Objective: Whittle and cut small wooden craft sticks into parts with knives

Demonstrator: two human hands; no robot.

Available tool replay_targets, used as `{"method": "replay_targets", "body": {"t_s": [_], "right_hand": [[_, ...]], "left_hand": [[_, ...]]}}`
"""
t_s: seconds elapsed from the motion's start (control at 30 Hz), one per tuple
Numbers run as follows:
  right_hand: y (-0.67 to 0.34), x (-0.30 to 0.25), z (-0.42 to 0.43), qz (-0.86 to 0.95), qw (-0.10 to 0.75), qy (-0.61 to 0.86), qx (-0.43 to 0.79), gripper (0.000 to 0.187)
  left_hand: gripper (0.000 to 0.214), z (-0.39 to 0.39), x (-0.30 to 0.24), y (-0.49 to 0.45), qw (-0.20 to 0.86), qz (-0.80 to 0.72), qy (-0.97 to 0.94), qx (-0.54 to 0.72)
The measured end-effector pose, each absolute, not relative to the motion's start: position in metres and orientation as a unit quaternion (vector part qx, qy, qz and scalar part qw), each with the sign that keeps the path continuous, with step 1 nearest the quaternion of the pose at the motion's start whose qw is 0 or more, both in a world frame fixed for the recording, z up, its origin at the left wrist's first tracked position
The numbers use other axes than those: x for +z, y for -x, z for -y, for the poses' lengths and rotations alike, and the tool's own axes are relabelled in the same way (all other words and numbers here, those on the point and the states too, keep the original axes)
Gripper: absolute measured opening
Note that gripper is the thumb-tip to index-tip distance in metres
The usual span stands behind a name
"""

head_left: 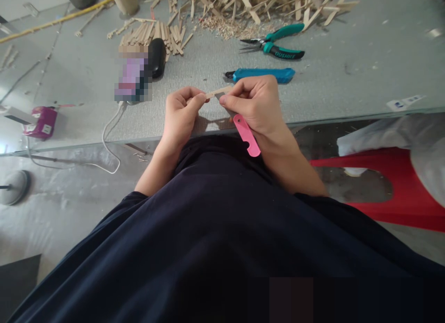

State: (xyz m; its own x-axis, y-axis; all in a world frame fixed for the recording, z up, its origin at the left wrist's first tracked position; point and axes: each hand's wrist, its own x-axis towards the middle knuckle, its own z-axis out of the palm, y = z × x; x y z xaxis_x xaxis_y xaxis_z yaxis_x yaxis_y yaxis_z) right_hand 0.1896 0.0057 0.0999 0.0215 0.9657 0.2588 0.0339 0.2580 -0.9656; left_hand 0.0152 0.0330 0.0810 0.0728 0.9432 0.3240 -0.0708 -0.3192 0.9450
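A thin wooden stick (218, 92) is held between both hands over the near edge of the glass table (347, 82). My left hand (181, 114) pinches its left end with fingers closed. My right hand (255, 105) is closed on a pink-handled knife (246, 135), whose handle juts down out of the fist toward me; its thumb presses against the stick's right part. The blade is hidden by the fingers.
A blue utility knife (264, 74) lies just beyond my hands, green-handled pliers (278, 42) farther back. Heaps of wooden sticks (250, 3) and shavings fill the far side. A black case (157, 56), a blurred object, a magenta device (43, 122) with white cable sit left. A red stool (392, 184) stands right.
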Motion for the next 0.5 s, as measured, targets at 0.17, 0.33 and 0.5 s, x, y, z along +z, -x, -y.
{"method": "replay_targets", "body": {"t_s": [0.17, 0.33, 0.5], "right_hand": [[-0.1883, 0.0992, -0.009, 0.562, 0.579, 0.43, 0.405, 0.028], [-0.1881, 0.0993, -0.0088, 0.572, 0.568, 0.439, 0.397, 0.031], [-0.1875, 0.0972, -0.01, 0.58, 0.574, 0.422, 0.394, 0.035]], "left_hand": [[0.023, -0.0311, 0.0804, -0.0154, 0.431, -0.366, -0.584, 0.583], [0.022, -0.0313, 0.0794, -0.0142, 0.405, -0.371, -0.608, 0.572], [0.024, -0.0347, 0.0787, -0.0131, 0.397, -0.364, -0.633, 0.556]]}}
